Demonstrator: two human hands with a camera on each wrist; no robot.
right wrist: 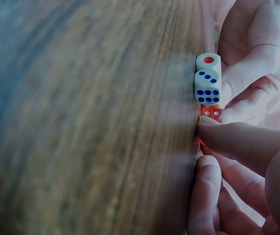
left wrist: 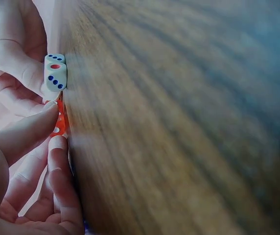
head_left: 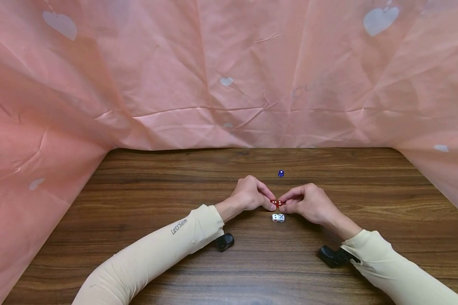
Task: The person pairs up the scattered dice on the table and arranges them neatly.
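Two red dice [head_left: 276, 203] with white pips sit side by side on the wooden table, between the fingertips of both hands. My left hand [head_left: 249, 194] pinches the left one between thumb and finger, its red side [left wrist: 58, 129] showing in the left wrist view. From the other side, my right hand [head_left: 313, 204] pinches the right red die; red [right wrist: 212, 114] shows above the thumb in the right wrist view. Just nearer to me, two white dice [head_left: 278, 217] stand against each other, with blue and red pips. Fingers hide much of the red dice.
Farther back on the table [head_left: 168, 173] lies a small blue die [head_left: 281, 173]. Pink cloth [head_left: 244, 55] with pale hearts hangs behind and at both sides. Black wrist devices [head_left: 225, 242] stick out under the cream sleeves [head_left: 152, 250].
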